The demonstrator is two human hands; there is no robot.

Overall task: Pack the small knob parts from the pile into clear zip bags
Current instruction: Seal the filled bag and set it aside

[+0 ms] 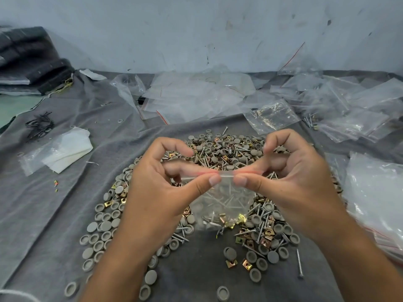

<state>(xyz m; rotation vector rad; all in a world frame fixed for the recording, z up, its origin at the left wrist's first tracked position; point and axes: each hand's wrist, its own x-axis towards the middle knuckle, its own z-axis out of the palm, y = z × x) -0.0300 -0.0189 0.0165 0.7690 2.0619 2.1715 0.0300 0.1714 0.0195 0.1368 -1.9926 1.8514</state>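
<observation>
I see my left hand (152, 184) and my right hand (290, 182) holding one small clear bag (222, 205) up over the pile (229, 153). Both hands pinch the top strip of the bag, thumb in front and fingers (174, 168) curled behind it. The two thumbs sit close together near the middle of the strip.

The bag hangs down between my hands. Inside it I can see grey round knobs, some screws and a few gold metal clips, all sunk to the bottom. I think the bag is filled and I am pressing the strip closed, but I cannot tell if it is sealed all the way.

The bag is thin, soft and a bit slippery, so I think it would bend and slide if I held it by the middle. The strip at the top is the stiffest part, so that is the best place to hold. The parts inside are small and hard, and the screw tips could poke the plastic.

The pile lies on a grey cloth (65, 203) over the surface. More clear bags (196, 99) lie on the far side and to the right.
</observation>
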